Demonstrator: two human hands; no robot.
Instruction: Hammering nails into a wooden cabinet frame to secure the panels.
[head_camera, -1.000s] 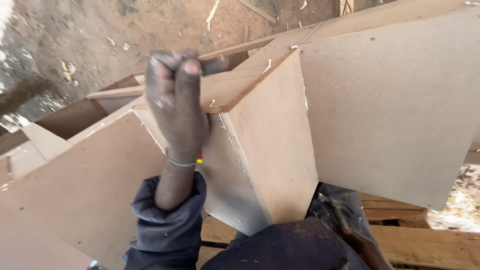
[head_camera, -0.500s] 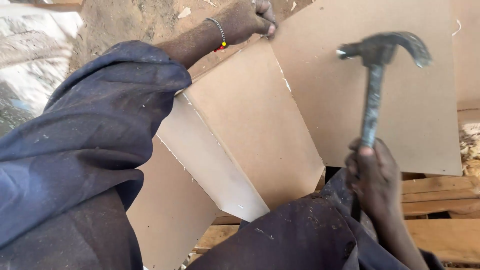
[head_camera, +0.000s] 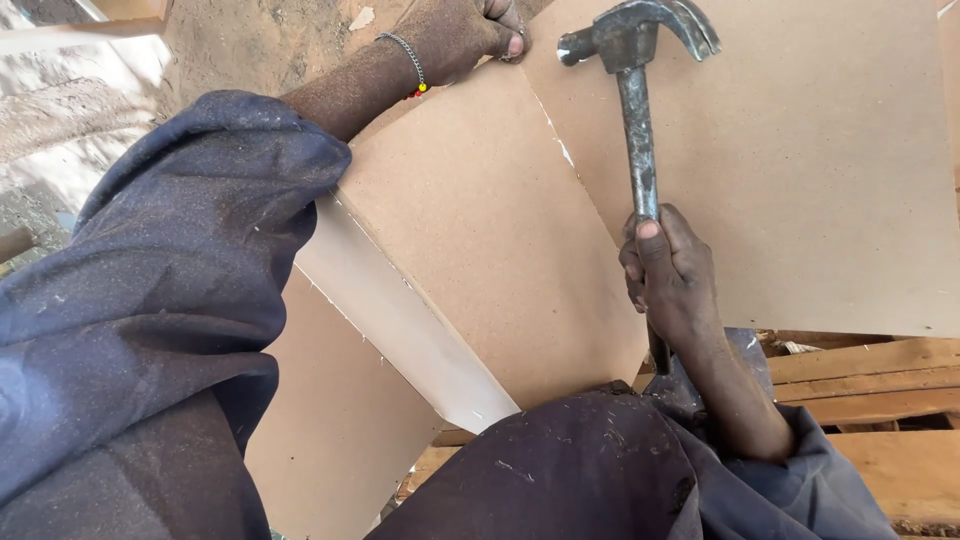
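Tan brown boards (head_camera: 500, 230), a dark grey hammer (head_camera: 636, 60), dusty navy sleeves (head_camera: 150, 300), a silver bracelet (head_camera: 405, 60) with red and yellow beads.

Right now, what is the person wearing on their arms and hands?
Both hands are bare and dusty. The left hand has a thin metal chain bracelet with small red and yellow beads at the wrist. The right hand wears nothing. Both arms have dark blue, dust-flecked sleeves pushed up the forearms.
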